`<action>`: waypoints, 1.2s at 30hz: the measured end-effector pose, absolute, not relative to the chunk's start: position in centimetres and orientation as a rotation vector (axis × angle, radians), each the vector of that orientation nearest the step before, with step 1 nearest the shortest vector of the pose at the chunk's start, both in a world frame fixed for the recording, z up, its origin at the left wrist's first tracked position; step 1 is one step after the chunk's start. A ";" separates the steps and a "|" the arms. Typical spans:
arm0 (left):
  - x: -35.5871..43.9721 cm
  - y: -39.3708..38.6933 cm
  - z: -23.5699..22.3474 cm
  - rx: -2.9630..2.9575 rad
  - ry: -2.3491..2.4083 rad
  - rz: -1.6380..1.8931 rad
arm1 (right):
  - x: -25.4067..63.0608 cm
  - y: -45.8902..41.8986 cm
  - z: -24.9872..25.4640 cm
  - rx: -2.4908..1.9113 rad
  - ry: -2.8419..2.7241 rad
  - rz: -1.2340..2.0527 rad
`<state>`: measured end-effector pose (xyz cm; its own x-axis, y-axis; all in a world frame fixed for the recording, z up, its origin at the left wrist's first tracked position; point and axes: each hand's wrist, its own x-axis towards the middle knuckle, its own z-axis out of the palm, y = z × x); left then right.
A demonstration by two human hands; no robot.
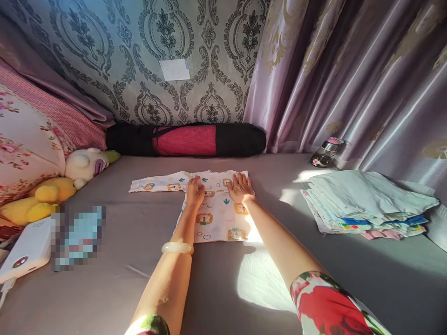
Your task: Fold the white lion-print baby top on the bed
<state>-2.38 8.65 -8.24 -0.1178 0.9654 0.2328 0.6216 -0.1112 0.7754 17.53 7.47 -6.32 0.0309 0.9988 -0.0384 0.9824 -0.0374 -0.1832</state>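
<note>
A small white long-sleeved top [220, 216] lies spread on the grey sheet, printed with orange lion-like faces and green leaves. One sleeve [159, 182] stretches out to the left, while the right side shows no sleeve sticking out. My left hand [195, 191] rests on the top near the base of that sleeve, fingers pointing away and partly hidden by the hand itself. Flat on the upper right part of the garment is my right hand [240, 187], its fingers spread. A pale bangle [178, 248] circles my left wrist.
Folded clothes [370, 197] are stacked at the right, with a pink-lidded bottle [326, 152] behind them. A black and red rolled bag [185, 139] lies along the wall. Plush toys [85, 165], a white power bank [30, 246] and a blurred-out item [79, 238] are at the left.
</note>
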 end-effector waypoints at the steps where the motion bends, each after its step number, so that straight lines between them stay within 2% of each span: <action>1: -2.4 8.6 -8.3 1.751 1.750 1.112 | 17.5 7.5 -6.2 -2.191 -2.110 0.250; 6: -2.4 8.6 -8.4 1.784 1.751 1.117 | 17.6 8.1 -5.2 -2.236 -2.133 0.310; 9: -2.4 8.7 -8.5 1.822 1.730 1.100 | 18.1 8.3 -5.0 -2.230 -2.093 0.228; 12: -2.4 8.7 -8.6 1.887 1.733 1.072 | 18.8 8.5 -5.6 -2.224 -2.036 0.161; 20: -2.2 8.7 -8.7 2.003 1.856 0.945 | 19.3 9.0 -6.9 -2.244 -2.030 0.231; 32: -1.9 8.5 -9.0 2.157 2.018 0.905 | 20.1 11.6 -3.9 -2.286 -1.918 0.220; 36: -1.2 7.4 -7.8 2.295 1.945 0.743 | 21.1 12.7 -4.0 -2.297 -1.904 0.227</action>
<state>-1.21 7.38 -7.83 0.0974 0.9395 0.3283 0.9190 -0.2115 0.3326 21.15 12.67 -3.96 0.1831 0.9829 -0.0214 0.9603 -0.1835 -0.2100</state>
